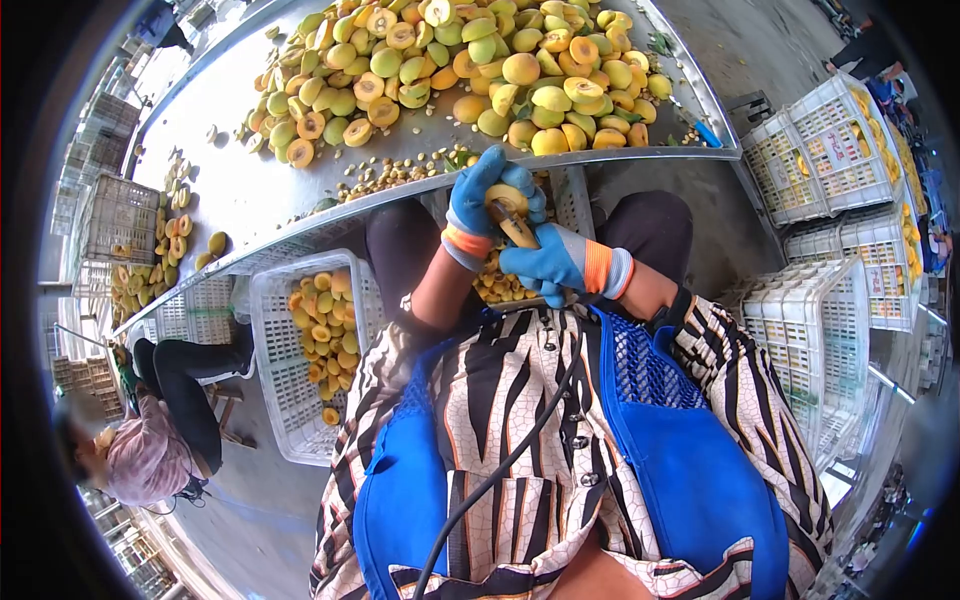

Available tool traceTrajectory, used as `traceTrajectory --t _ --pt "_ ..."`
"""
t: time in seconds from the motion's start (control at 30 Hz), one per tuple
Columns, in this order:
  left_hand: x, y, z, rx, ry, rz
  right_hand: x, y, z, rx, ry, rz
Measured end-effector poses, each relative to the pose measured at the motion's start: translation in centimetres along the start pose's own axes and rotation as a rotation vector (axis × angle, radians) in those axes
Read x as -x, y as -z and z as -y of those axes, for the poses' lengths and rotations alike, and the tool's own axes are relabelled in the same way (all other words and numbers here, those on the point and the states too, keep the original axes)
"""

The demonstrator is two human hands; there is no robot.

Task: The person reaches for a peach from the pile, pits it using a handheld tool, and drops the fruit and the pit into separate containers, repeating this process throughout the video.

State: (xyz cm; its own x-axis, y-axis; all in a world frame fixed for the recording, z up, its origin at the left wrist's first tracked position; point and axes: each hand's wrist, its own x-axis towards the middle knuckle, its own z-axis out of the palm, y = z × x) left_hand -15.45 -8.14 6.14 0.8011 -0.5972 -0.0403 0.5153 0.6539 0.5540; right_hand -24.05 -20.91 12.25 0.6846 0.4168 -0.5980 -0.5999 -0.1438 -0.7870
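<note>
My left hand (pixel 487 200), in a blue knit glove with an orange cuff, has its fingers wrapped round a yellow peach half (pixel 508 198). In a matching glove, my right hand (pixel 556 262) grips a small hand tool (pixel 518 232) with a tan shaft. The tool's far end meets the cut face of the fruit; its tip is hidden there. Both hands are just in front of the near edge of a metal table (pixel 330 203), above my lap. Beneath them, partly covered, more peach halves (pixel 500 285) lie in a crate.
A large heap of peaches (pixel 520 70), whole and halved, covers the table's far side, with loose pits (pixel 400 175) near the edge. A white crate of peach halves (pixel 325 340) stands at my left. Stacked crates (pixel 825 150) stand right. Another person (pixel 150 450) sits at the far left.
</note>
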Motion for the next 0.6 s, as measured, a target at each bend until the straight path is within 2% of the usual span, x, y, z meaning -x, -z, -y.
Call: traceTrajectory --t 0.07,0.17,0.27,0.3,0.43,0.53,0.6 --pt "0.1 -0.5 -0.1 -0.067 0.036 0.024 0.1 0.0 0.2 0.000 0.014 -0.029" --pt "0.3 -1.0 0.3 0.076 0.189 -0.036 -0.4 2.2 -1.0 -0.311 -0.152 0.266" --pt "0.0 -1.4 0.8 0.076 0.219 -0.058 -0.7 2.8 -2.1 -0.190 -0.079 0.243" --pt "0.0 -1.4 0.9 0.050 0.199 -0.029 -0.6 1.9 -1.9 0.031 -0.042 0.036" --pt "-0.5 -1.0 1.6 0.141 0.288 -0.045 -2.2 2.9 -4.1 0.051 0.018 0.010" --pt "-0.2 -1.7 1.9 0.202 0.236 -0.073 -1.7 3.8 -4.4 -0.504 -0.138 0.380" --pt "-0.4 -1.8 2.0 0.247 0.236 -0.080 -1.8 4.5 -5.3 -0.577 -0.112 0.466"
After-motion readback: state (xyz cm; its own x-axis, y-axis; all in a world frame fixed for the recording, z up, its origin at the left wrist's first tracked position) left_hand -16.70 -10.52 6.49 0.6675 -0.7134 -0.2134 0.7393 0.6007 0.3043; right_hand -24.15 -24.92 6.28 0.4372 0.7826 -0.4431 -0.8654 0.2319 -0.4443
